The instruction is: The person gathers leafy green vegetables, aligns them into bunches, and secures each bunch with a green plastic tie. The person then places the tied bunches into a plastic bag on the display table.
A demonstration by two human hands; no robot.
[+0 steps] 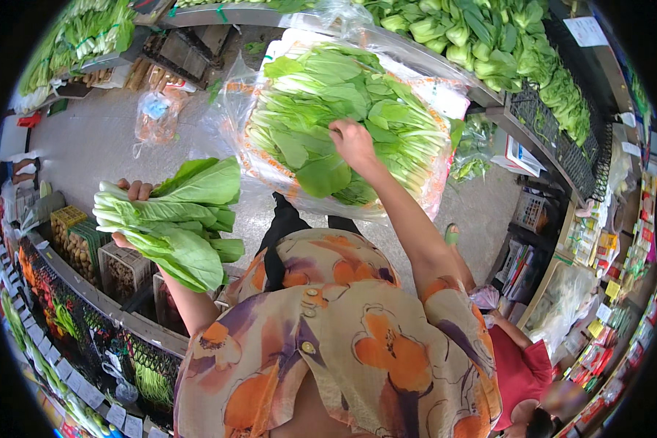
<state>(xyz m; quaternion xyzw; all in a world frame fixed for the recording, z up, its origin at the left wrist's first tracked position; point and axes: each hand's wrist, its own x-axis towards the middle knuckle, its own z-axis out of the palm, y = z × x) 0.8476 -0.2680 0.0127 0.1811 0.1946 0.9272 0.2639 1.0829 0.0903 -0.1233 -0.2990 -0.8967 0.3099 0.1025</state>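
A bunch of leafy greens (pixel 197 219) with pale white stems is gripped in my left hand (pixel 138 190), out to the left of my body. Its stems point left and its broad leaves hang to the right. My right hand (pixel 355 143) is over a wide heap of similar greens (pixel 317 82), its fingers curled in against the leaves. Whether a leaf is pinched between those fingertips is hidden. The heap lies on clear plastic sheeting (pixel 227 117) with orange print, over a white package (pixel 454 104) in front of me.
Bok choy (pixel 471 33) fills the far rack, and tied green bundles (pixel 96 33) lie at upper left. Crates of produce (pixel 123 268) line the left. A plastic bag (pixel 159 115) sits on the floor. A person in a red top (pixel 520 361) is close by at lower right.
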